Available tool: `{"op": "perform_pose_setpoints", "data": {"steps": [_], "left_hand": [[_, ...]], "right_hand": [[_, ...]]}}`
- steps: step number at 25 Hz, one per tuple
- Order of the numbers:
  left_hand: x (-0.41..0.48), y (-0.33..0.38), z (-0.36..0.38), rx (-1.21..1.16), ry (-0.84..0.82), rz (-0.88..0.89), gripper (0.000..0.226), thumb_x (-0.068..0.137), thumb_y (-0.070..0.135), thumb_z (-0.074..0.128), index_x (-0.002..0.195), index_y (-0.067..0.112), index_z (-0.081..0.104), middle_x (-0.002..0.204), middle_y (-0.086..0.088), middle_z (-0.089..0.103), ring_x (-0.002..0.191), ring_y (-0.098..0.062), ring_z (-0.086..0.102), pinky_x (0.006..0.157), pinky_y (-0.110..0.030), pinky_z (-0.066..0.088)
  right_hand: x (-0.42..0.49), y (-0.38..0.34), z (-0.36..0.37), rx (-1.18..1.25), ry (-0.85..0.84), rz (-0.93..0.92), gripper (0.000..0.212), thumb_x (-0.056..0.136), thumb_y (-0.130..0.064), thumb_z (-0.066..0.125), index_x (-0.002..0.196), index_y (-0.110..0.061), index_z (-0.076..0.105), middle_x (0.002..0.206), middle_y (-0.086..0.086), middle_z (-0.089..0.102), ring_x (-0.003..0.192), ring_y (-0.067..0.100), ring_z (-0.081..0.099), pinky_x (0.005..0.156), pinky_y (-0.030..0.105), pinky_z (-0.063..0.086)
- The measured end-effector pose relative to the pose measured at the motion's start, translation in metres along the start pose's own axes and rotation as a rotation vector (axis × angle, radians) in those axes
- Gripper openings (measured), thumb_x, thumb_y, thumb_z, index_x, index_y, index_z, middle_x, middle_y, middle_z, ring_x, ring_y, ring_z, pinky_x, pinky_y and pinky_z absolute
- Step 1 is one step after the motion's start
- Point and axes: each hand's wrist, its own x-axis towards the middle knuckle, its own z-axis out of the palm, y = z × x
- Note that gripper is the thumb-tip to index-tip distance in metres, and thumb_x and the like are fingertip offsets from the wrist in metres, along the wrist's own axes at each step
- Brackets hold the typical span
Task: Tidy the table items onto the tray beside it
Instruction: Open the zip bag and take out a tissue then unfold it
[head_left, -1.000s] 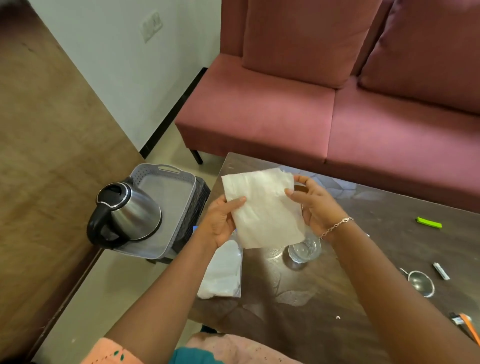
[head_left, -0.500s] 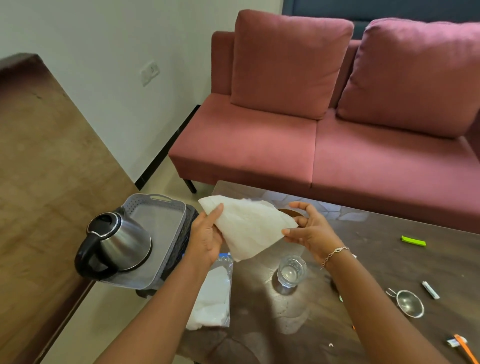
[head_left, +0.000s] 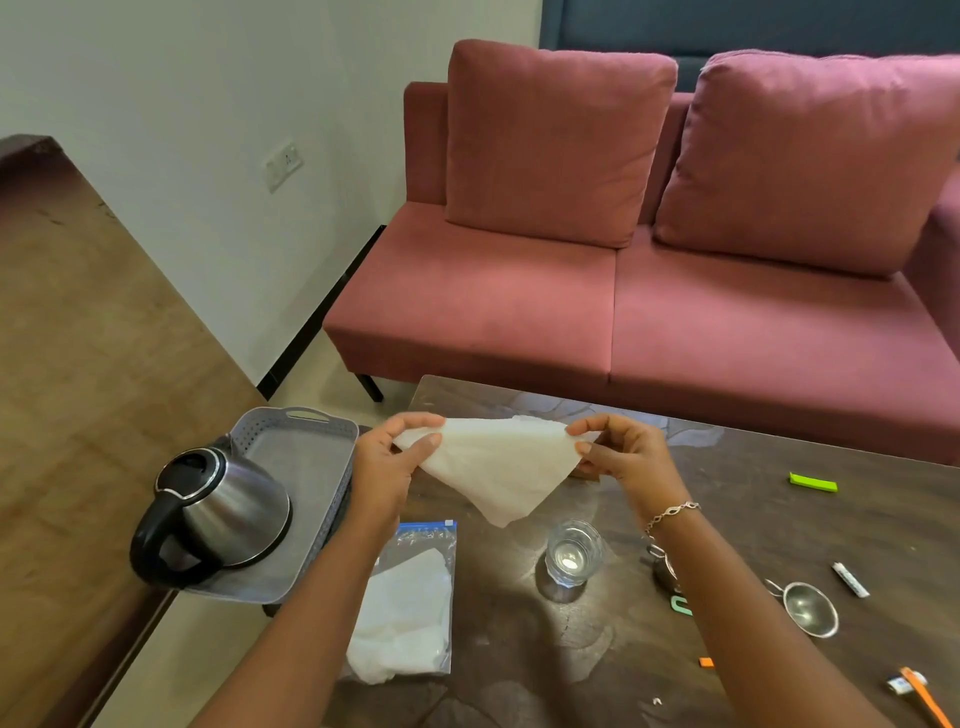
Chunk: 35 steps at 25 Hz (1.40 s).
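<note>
Tissue (head_left: 498, 467) held up over the table (head_left: 769, 467) in both hands.
Pinched at one top corner by the left hand (head_left: 387, 467) and at the other by the right hand (head_left: 623, 454), fingers curled; stretched between them, clear of the table, lower tip near a glass (head_left: 571, 553). Beside the table's left edge, a tray (head_left: 311, 467) with a kettle (head_left: 223, 514) on it. Under the left forearm, a bag (head_left: 410, 597) flat on the table; a strainer (head_left: 810, 608) off to the right.
</note>
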Motion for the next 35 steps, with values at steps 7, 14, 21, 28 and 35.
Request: {"op": "perform_pose_setpoints", "data": {"steps": [7,14,21,28,35], "left_hand": [[0.005,0.008,-0.001,0.28,-0.06,0.042,0.029,0.079,-0.006,0.065,0.106,0.004,0.066,0.105,-0.014,0.062,0.098,-0.026,0.057,0.076,-0.027,0.053],[0.007,0.006,-0.005,0.468,-0.074,0.011,0.005,0.084,0.006,0.064,0.088,0.006,0.067,0.096,-0.009,0.055,0.087,-0.023,0.054,0.078,-0.036,0.05],[0.001,0.022,0.005,0.604,-0.384,0.175,0.062,0.073,0.026,0.075,0.128,0.026,0.046,0.125,0.018,0.044,0.119,-0.001,0.039,0.099,-0.024,0.032],[0.0,0.034,0.041,0.311,-0.759,0.059,0.047,0.08,0.007,0.068,0.123,0.015,0.05,0.113,0.002,0.064,0.106,-0.008,0.061,0.092,-0.029,0.051],[-0.013,0.026,0.041,-0.069,-0.68,-0.211,0.023,0.088,-0.001,0.052,0.102,0.015,0.06,0.09,0.005,0.073,0.087,-0.011,0.069,0.077,-0.028,0.056]], "right_hand": [[0.003,-0.002,0.002,-0.174,0.084,-0.118,0.031,0.072,0.006,0.069,0.081,-0.024,0.066,0.076,0.004,0.062,0.071,0.018,0.058,0.068,0.033,0.053],[0.006,-0.009,0.003,-0.24,0.061,-0.238,0.024,0.077,0.002,0.065,0.075,-0.022,0.064,0.104,-0.003,0.058,0.085,0.006,0.057,0.07,0.021,0.053],[0.012,-0.042,0.005,-0.576,-0.151,-0.429,0.013,0.083,-0.007,0.06,0.08,-0.019,0.062,0.081,-0.015,0.064,0.073,0.001,0.058,0.063,0.019,0.046],[0.018,-0.079,0.011,-0.569,-0.389,-0.465,0.007,0.078,-0.023,0.06,0.082,-0.023,0.065,0.079,-0.009,0.067,0.074,0.006,0.063,0.07,0.022,0.052],[0.023,-0.062,0.007,0.108,-0.254,-0.08,0.063,0.065,-0.056,0.07,0.104,-0.008,0.064,0.095,0.007,0.067,0.081,0.015,0.064,0.068,0.025,0.053]]}}
